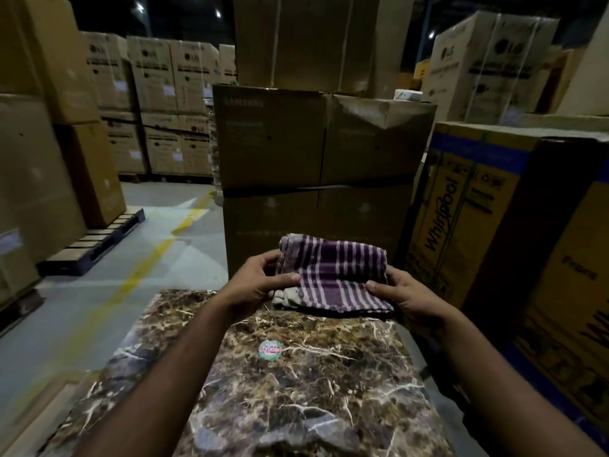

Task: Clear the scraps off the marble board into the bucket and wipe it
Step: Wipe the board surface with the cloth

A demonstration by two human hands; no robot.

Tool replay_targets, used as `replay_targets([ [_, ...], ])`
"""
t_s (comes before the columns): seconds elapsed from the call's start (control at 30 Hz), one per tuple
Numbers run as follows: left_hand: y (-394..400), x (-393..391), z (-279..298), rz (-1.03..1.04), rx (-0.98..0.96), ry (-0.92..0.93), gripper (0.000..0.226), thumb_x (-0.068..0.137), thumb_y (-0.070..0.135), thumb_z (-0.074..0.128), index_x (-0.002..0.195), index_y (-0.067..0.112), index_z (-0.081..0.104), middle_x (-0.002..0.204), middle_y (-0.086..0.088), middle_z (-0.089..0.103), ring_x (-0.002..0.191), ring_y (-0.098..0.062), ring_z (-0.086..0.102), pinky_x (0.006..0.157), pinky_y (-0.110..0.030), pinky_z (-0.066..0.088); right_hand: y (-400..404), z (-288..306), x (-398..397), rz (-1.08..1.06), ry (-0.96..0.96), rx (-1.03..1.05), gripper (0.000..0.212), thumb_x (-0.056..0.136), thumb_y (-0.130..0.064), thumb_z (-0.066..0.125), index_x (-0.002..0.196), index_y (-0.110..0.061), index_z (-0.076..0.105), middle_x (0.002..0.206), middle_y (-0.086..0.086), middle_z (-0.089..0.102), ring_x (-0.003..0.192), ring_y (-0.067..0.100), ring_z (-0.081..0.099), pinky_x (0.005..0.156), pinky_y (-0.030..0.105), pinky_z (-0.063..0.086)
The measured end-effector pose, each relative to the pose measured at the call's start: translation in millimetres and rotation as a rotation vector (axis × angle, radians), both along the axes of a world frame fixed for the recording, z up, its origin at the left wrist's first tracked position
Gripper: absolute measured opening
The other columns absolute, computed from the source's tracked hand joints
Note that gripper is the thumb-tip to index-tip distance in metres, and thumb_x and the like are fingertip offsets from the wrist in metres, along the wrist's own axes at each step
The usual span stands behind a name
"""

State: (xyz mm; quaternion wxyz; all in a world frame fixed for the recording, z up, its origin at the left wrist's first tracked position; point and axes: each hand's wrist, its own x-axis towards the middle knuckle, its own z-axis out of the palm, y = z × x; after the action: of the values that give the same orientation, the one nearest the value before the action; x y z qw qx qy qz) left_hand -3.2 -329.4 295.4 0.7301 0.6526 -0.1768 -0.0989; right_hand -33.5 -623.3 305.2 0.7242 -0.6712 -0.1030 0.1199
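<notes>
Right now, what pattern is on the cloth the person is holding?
The cloth is purple with pale stripes crossing in a plaid check, seen in the head view.

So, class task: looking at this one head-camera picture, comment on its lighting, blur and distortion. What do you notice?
Head view: dim warehouse light, with small bright ceiling lamps as glare spots; the wide lens bows the stacked boxes at the edges; the marble board smears with blur near the bottom; the checked cloth, held by the left hand and right hand, is fairly sharp.
</notes>
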Motion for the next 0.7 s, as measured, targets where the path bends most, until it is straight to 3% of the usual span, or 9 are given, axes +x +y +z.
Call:
replay_targets([
  [0.13, 0.6, -5.9, 15.0, -0.031, -0.019, -0.041, 0.053, 0.079, -0.006, 0.074, 0.128, 0.011, 0.064, 0.122, -0.016, 0.07, 0.114, -0.029, 0.068, 0.095, -0.038, 0.057, -7.0, 2.2, 3.5, 0.045, -0.087, 0.122, 0.057, 0.06, -0.019, 0.094, 0.114, -0.013, 0.075, 0.114, 0.016, 0.074, 0.1, 0.027, 0.074, 0.077, 0.032, 0.06],
  [0.23, 0.8, -6.0, 15.4, -0.066, -0.092, -0.056, 0.044, 0.078, -0.006, 0.071, 0.122, 0.0, 0.066, 0.117, -0.018, 0.071, 0.106, -0.031, 0.069, 0.085, -0.034, 0.06, -12.0, -3.4, 8.8, 0.068, -0.138, 0.123, 0.061, 0.044, -0.037, 0.102, 0.098, -0.018, 0.082, 0.1, 0.014, 0.077, 0.088, 0.027, 0.075, 0.073, 0.036, 0.061],
  [0.33, 1.4, -8.2, 18.4, -0.108, -0.109, -0.107, 0.018, 0.079, -0.006, 0.066, 0.09, 0.003, 0.076, 0.117, -0.017, 0.07, 0.108, -0.03, 0.068, 0.083, -0.035, 0.058, -18.3, -3.7, 12.8, 0.098, -0.148, 0.136, 0.048, 0.047, -0.036, 0.101, 0.084, -0.015, 0.081, 0.091, 0.012, 0.075, 0.077, 0.025, 0.072, 0.066, 0.035, 0.057],
  [0.4, 0.8, -8.2, 21.2, -0.136, -0.09, -0.138, 0.024, 0.079, -0.01, 0.063, 0.075, 0.009, 0.078, 0.121, -0.016, 0.069, 0.115, -0.03, 0.065, 0.085, -0.036, 0.057, -21.2, -0.8, 13.4, 0.148, -0.148, 0.144, 0.038, 0.055, -0.031, 0.099, 0.08, -0.011, 0.079, 0.09, 0.012, 0.074, 0.078, 0.024, 0.072, 0.064, 0.032, 0.059],
  [0.53, 1.9, -3.0, 17.4, -0.164, -0.046, -0.201, 0.038, 0.085, -0.02, 0.052, 0.074, 0.008, 0.074, 0.13, -0.018, 0.062, 0.124, -0.034, 0.059, 0.089, -0.038, 0.054, -24.9, 1.2, 14.9, 0.223, -0.165, 0.121, 0.027, 0.069, -0.024, 0.092, 0.079, -0.005, 0.077, 0.091, 0.012, 0.072, 0.084, 0.025, 0.07, 0.072, 0.033, 0.058],
  [0.63, -1.4, -2.0, 10.2, -0.13, -0.061, -0.162, 0.023, 0.077, 0.001, 0.049, 0.074, 0.006, 0.071, 0.128, -0.015, 0.062, 0.123, -0.033, 0.059, 0.087, -0.04, 0.054, -30.8, -1.6, 19.9, 0.184, -0.152, 0.082, 0.02, 0.072, -0.018, 0.083, 0.077, 0.0, 0.075, 0.098, 0.019, 0.071, 0.086, 0.03, 0.069, 0.07, 0.034, 0.058],
  [0.7, -6.2, -1.4, 6.7, -0.077, -0.076, -0.112, 0.022, 0.071, 0.013, 0.047, 0.072, 0.003, 0.066, 0.126, -0.015, 0.062, 0.12, -0.035, 0.059, 0.085, -0.042, 0.054, -33.0, -5.9, 24.2, 0.142, -0.131, 0.097, 0.023, 0.074, -0.014, 0.063, 0.078, 0.007, 0.072, 0.116, 0.031, 0.065, 0.103, 0.042, 0.066, 0.084, 0.045, 0.054],
])
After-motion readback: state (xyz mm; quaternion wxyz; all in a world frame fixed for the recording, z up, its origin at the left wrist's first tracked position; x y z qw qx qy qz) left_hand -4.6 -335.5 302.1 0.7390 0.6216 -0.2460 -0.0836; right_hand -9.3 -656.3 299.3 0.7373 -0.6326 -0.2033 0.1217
